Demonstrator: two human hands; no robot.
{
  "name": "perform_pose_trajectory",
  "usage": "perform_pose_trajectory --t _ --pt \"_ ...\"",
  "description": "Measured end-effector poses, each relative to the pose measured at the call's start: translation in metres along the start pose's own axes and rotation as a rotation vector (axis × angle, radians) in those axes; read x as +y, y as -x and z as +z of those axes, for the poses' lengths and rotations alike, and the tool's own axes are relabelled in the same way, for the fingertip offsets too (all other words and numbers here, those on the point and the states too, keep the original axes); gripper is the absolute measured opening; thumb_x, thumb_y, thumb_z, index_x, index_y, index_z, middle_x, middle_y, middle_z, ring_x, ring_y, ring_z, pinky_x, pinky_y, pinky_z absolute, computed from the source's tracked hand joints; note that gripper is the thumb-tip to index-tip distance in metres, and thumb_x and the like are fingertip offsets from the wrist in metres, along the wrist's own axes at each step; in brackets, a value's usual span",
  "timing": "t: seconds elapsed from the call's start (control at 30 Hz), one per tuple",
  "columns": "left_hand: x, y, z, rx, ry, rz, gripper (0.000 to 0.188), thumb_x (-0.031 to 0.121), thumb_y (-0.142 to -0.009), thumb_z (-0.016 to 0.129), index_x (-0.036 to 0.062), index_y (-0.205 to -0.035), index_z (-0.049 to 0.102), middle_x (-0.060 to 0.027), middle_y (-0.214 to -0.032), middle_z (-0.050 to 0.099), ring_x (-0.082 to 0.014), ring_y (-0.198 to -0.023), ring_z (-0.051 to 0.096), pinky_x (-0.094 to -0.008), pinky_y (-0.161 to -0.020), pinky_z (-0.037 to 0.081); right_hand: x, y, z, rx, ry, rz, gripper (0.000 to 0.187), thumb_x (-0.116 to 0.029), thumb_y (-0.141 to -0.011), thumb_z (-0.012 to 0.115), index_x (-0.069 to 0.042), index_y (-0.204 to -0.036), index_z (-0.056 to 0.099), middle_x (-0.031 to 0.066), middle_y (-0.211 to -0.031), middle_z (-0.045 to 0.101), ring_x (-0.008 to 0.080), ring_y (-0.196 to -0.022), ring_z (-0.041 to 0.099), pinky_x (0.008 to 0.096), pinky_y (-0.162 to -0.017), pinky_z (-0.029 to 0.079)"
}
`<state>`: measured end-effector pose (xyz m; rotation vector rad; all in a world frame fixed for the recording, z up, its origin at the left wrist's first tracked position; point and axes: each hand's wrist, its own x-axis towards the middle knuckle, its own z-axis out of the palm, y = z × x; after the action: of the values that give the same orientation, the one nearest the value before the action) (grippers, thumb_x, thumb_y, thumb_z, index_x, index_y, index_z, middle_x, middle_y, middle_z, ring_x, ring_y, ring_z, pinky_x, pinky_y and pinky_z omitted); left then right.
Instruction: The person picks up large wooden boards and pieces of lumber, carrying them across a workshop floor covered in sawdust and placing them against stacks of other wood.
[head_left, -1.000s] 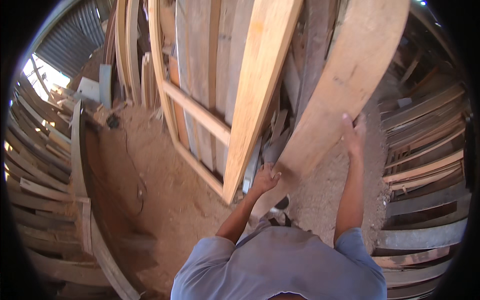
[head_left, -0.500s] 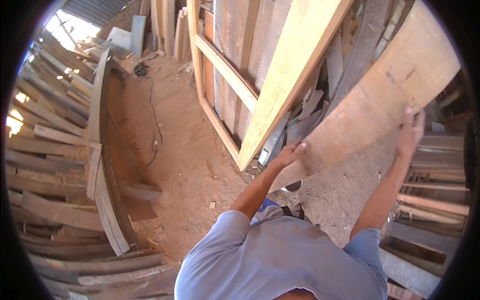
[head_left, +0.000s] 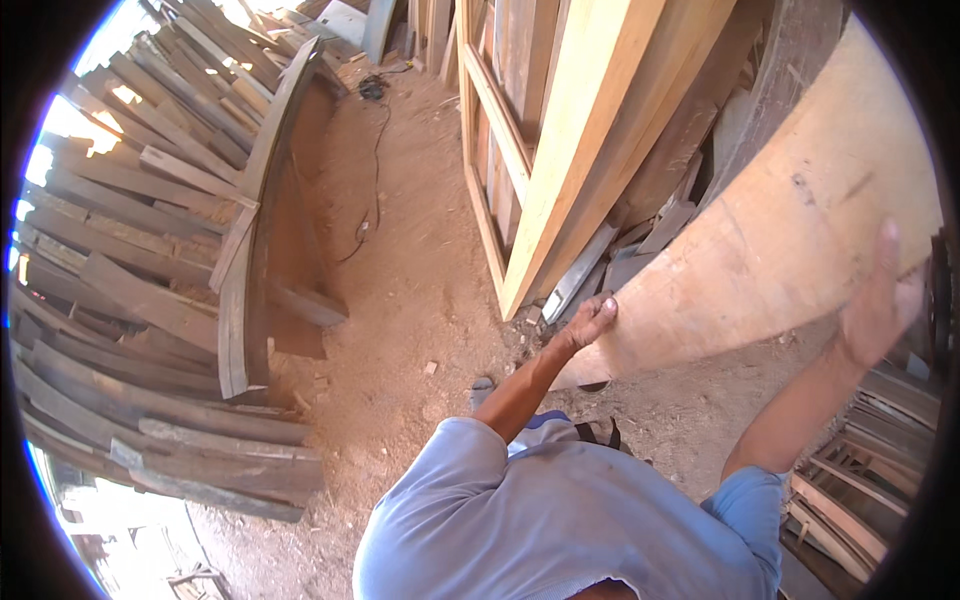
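Where the wide curved board (head_left: pixel 790 240) runs past the picture's rim, its upper end is lost; left hand (head_left: pixel 588 325) grips its low corner, right hand (head_left: pixel 880 300) its far edge, fingers wrapped, blurred. Sandy floor (head_left: pixel 400 290) lies open leftward before stacked planks (head_left: pixel 130 260).

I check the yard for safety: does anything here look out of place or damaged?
Yes: a black cable lies loose across the sandy floor, and small offcuts are scattered at the foot of the leaning planks.
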<state>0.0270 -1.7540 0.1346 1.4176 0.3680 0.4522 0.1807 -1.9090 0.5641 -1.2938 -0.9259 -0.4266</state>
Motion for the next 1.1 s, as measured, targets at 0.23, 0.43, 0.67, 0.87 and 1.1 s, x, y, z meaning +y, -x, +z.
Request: perform_pose_trajectory --t 0.23,0.43,0.67,0.87,1.1 --pt "-0.046 0.014 0.054 0.136 -0.127 0.104 0.053 0.053 -0.098 0.039 0.0016 -0.095 0.053 -0.0124 -0.080 0.052 -0.0234 -0.077 0.050 -0.0379 -0.075 0.043 0.017 0.017 -0.034 -0.004 -0.119 0.037 0.037 -0.013 -0.094 0.058 0.008 -0.124 0.052 0.0159 -0.119 0.060 0.0191 -0.106 0.058 0.0305 -0.094 0.044" --pt "-0.032 0.046 0.048 0.363 -0.582 -0.015 0.048 0.046 -0.090 0.057 0.0036 -0.115 0.055 -0.0214 -0.109 0.058 -0.0374 -0.107 0.052 -0.0468 -0.092 0.042 0.022 0.029 -0.040 -0.079 -0.198 0.065 0.039 -0.017 -0.097 0.054 0.008 -0.127 0.049 0.0144 -0.124 0.057 0.0181 -0.112 0.053 0.0320 -0.099 0.038" --pt "-0.113 0.227 -0.014 0.292 -0.791 -0.771 0.054 0.049 -0.087 0.055 0.0044 -0.119 0.057 -0.0261 -0.118 0.060 -0.0415 -0.120 0.051 -0.0483 -0.101 0.038 0.095 0.086 -0.075 -0.261 -0.950 0.330 0.054 -0.034 -0.101 0.045 0.002 -0.140 0.037 0.0111 -0.143 0.043 0.0232 -0.130 0.042 0.0373 -0.109 0.033" --pt "-0.172 0.394 -0.015 -0.002 -0.575 -0.830 0.052 0.047 -0.095 0.043 0.0058 -0.122 0.061 -0.0229 -0.121 0.061 -0.0382 -0.113 0.057 -0.0421 -0.099 0.043 0.323 0.286 -0.170 0.027 -0.203 1.232 0.044 -0.034 -0.102 0.042 -0.002 -0.132 0.049 0.0118 -0.123 0.060 0.0228 -0.111 0.058 0.0393 -0.092 0.047" --pt "-0.174 0.437 -0.056 -0.211 -0.299 -0.707 0.056 0.051 -0.093 0.045 0.0064 -0.123 0.061 -0.0180 -0.124 0.061 -0.0311 -0.113 0.058 -0.0403 -0.099 0.042 0.260 0.584 -0.222 -1.042 0.549 1.782 0.025 -0.018 -0.092 0.053 -0.006 -0.112 0.061 0.0092 -0.099 0.066 0.0226 -0.088 0.064 0.0406 -0.076 0.052"
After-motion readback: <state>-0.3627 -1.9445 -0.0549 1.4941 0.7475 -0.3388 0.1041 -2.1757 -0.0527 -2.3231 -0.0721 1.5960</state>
